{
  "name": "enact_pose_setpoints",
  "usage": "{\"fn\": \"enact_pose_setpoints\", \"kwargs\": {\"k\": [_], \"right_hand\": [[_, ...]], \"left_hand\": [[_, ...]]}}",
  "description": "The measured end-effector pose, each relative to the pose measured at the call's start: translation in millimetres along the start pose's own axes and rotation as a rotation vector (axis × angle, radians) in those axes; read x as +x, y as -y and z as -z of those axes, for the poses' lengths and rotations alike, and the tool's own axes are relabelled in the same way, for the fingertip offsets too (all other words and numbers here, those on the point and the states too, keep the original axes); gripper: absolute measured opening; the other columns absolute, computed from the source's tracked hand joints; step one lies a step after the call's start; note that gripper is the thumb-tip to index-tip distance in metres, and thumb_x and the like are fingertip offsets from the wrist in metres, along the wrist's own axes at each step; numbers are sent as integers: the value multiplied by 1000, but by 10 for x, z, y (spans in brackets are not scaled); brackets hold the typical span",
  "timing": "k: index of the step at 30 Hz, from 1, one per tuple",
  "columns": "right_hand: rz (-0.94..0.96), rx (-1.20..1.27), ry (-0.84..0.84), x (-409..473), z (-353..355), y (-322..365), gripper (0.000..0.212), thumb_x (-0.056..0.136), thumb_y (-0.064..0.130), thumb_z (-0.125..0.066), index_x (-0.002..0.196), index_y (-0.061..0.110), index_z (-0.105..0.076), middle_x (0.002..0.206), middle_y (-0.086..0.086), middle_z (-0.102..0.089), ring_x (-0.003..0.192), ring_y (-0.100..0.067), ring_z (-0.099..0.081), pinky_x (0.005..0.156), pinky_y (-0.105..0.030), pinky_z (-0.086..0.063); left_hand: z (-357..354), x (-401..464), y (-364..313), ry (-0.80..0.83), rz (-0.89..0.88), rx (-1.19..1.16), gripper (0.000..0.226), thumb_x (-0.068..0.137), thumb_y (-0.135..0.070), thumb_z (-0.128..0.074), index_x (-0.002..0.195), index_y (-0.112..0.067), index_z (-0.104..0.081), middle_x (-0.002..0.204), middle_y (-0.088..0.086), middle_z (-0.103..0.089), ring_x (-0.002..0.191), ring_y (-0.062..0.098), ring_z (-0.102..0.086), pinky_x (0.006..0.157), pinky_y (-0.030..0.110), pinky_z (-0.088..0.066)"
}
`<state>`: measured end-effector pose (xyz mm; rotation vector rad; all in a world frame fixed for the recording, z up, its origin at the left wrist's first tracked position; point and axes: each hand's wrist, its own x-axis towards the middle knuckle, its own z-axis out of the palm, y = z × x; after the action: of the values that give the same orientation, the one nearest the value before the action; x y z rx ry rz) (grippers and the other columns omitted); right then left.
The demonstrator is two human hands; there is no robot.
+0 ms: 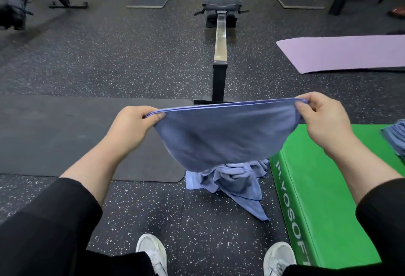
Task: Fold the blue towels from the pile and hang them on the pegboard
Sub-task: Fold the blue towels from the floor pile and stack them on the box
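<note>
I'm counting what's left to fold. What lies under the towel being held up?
Below the held towel a crumpled pile of blue towels lies on the speckled floor. The pile's upper part is covered, so its count can't be told.

You are holding both arms out, left hand (131,125) and right hand (322,120) pinching, apparently thumb against forefinger.

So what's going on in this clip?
A person stands on a gym floor holding a blue towel stretched between both hands, the left hand and right hand each pinching a top corner. The towel looks folded double. A crumpled towel pile lies below, beside a green plyo box. No pegboard is in view.
</note>
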<state>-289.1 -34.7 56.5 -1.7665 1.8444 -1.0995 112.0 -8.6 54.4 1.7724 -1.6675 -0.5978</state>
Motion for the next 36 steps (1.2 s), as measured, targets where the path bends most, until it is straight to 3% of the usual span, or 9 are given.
{"fn": "enact_pose_setpoints", "kwargs": {"k": [6,9,15,18,21,24,28,32,36], "right_hand": [[-37,29,17,-39,51,-70,11,99,25,-58,96,22,-68,89,-7,-75,91,-36,-70,83,-47,-54],[-76,-7,62,-31,62,-98,17,97,31,-54,94,20,-67,86,-6,-72,89,-36,-68,85,-52,-55],[-245,-287,253,-24,-8,-184,18,94,11,-55,97,4,-71,90,-18,-70,71,-29,-55,59,-31,-40],[-175,-345,447,-89,-86,-58,44,91,25,-71,132,15,-60,127,-9,-66,107,-25,-64,89,-33,-49],[57,-14,542,-195,-253,303,67,82,32,-81,142,25,-52,136,10,-61,126,-4,-56,107,-27,-42],[141,199,643,-288,-477,637,54,82,24,-82,132,25,-60,125,15,-68,118,7,-59,99,-15,-43],[182,256,630,-285,-711,773,18,81,29,-79,90,17,-68,80,8,-66,74,-3,-53,75,-33,-45],[179,328,623,-228,-741,739,34,81,36,-70,83,4,-57,73,0,-50,72,-12,-43,68,-38,-37],[128,364,617,-165,-629,660,12,84,24,-69,85,16,-61,77,-2,-60,73,-13,-50,68,-37,-39]], "left_hand": [[23,-59,-108,75,17,-411,23,104,-23,-56,101,-11,-76,102,7,-77,88,12,-65,101,44,-55],[-32,-83,-237,55,14,-524,20,104,-18,-55,95,-11,-72,87,0,-70,81,11,-61,90,39,-55],[-227,-50,-576,-25,-94,-483,14,95,-23,-69,82,-19,-71,74,2,-67,72,9,-54,71,31,-41],[-372,-74,-829,35,-225,-293,15,99,-24,-64,86,-24,-71,80,-3,-70,74,-1,-53,73,16,-41],[-549,-79,-995,157,-316,-152,12,97,-27,-66,87,-26,-72,78,-7,-71,72,-1,-53,72,17,-41],[-692,-50,-1034,199,-319,-90,14,91,-30,-73,81,-20,-72,68,-6,-65,63,1,-49,65,25,-40],[-718,-38,-1023,160,-285,-129,24,86,-31,-78,75,-19,-60,60,-7,-57,55,3,-43,54,24,-34],[-612,-44,-815,366,-131,-265,25,89,-40,-74,97,-18,-65,70,2,-59,63,10,-49,59,27,-41],[-589,-97,-551,599,-82,-42,42,86,-47,-69,88,-5,-64,75,7,-57,71,10,-47,69,31,-39]]}}
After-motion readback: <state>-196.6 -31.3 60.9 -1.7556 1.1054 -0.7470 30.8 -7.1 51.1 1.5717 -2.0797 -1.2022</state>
